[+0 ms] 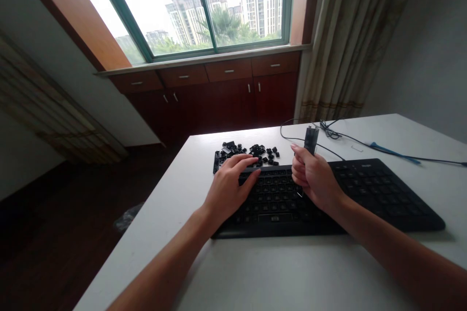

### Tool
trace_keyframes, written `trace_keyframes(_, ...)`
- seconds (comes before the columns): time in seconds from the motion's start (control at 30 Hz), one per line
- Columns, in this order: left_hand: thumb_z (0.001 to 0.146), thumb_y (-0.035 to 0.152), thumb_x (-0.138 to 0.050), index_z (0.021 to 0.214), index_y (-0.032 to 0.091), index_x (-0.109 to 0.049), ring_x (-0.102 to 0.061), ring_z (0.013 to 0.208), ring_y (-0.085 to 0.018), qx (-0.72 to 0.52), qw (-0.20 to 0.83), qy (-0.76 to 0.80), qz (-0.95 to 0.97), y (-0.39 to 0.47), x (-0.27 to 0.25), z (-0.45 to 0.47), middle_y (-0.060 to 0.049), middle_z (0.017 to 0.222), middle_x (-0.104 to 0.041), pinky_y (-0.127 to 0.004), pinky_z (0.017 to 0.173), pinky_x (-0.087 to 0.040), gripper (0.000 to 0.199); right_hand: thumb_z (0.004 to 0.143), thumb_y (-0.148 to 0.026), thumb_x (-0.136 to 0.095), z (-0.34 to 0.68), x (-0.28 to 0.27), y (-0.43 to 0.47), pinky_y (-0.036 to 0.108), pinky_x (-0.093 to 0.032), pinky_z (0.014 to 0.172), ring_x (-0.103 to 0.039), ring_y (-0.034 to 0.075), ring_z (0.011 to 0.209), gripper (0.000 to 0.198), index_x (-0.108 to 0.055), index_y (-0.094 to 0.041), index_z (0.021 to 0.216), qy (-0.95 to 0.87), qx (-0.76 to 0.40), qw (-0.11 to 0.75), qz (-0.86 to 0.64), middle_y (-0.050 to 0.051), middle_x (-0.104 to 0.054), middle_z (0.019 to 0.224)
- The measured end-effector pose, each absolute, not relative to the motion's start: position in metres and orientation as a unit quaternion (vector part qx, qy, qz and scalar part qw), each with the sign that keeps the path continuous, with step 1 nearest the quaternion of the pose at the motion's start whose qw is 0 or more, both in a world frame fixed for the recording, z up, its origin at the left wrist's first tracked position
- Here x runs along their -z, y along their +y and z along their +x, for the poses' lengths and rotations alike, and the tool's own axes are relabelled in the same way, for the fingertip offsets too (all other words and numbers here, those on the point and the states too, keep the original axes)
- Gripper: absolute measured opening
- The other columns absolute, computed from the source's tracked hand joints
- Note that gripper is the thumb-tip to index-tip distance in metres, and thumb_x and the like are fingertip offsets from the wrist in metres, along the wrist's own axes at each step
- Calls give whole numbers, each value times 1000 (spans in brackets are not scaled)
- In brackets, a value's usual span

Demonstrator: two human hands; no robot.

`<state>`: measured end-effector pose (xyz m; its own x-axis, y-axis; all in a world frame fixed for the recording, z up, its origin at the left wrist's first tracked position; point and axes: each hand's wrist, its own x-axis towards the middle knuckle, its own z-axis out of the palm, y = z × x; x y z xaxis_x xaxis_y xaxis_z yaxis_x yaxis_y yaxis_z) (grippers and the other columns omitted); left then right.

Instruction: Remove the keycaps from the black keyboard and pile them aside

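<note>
A black keyboard lies on the white table, its left part showing bare sockets where keycaps are off. Keycaps still sit on its right part. My left hand rests over the keyboard's left end with fingers stretched out and thumb apart, holding nothing visible. Its fingertips are beside a pile of loose black keycaps behind the keyboard. My right hand is wrapped around an upright black keycap puller above the middle of the keyboard. A thin wire end shows below the fist, close to the sockets.
Behind the keyboard a black cable lies coiled and runs right, near a blue tie and a small bent wire. The white table's left edge drops to a dark floor. A cabinet stands under the window.
</note>
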<state>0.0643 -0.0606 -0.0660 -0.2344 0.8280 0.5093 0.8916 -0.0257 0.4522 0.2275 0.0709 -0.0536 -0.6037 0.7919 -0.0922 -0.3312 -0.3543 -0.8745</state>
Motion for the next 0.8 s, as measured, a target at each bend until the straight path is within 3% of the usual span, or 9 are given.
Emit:
trace_keyframes(0.13, 101, 29, -59, 125, 23, -65, -63, 118, -26, 361, 6, -677, -641, -64, 66, 83, -8, 128, -66, -49, 105, -52, 25, 83, -42, -76, 224, 59, 64, 20, -19, 35, -21, 6, 41, 49, -37, -23, 60, -477, -752, 363, -275, -10, -30, 49)
trace_keyframes(0.2, 100, 29, -60, 134, 21, -58, -62, 122, -27, 365, -32, -665, -651, -66, 67, 100, -10, 132, -64, -49, 108, -51, 35, 84, -44, -75, 224, 62, 61, 21, -20, 36, -22, 6, 41, 49, -39, -23, 60, -499, -749, 363, -243, -10, -31, 48)
trace_keyframes(0.33, 95, 31, -64, 160, 17, -22, -53, 135, -32, 382, -122, -640, -656, -64, 72, 136, -19, 146, -54, -52, 116, -46, 78, 89, -47, -72, 229, 66, 58, 22, -21, 40, -26, 6, 42, 49, -43, -21, 60, -533, -780, 309, -109, -9, -33, 49)
trace_keyframes(0.43, 92, 26, -63, 163, 12, -1, -42, 146, -37, 392, -151, -633, -650, -58, 76, 157, -25, 155, -42, -54, 120, -42, 95, 92, -47, -70, 233, 69, 59, 23, -19, 41, -23, 6, 43, 52, -41, -20, 57, -521, -786, 318, -100, -9, -32, 48)
trace_keyframes(0.57, 91, 18, -58, 163, 10, 5, -28, 154, -37, 399, -162, -627, -649, -52, 80, 163, -26, 165, -27, -54, 124, -35, 96, 91, -48, -70, 234, 69, 58, 24, -19, 41, -22, 7, 43, 55, -39, -21, 55, -513, -773, 354, -121, -9, -30, 48)
trace_keyframes(0.8, 99, 15, -45, 163, 8, 5, -28, 154, -36, 394, -128, -626, -660, -49, 92, 158, -27, 165, -24, -54, 125, -32, 82, 90, -48, -72, 230, 67, 57, 25, -18, 40, -24, 7, 41, 54, -40, -22, 55, -500, -757, 399, -133, -8, -32, 48)
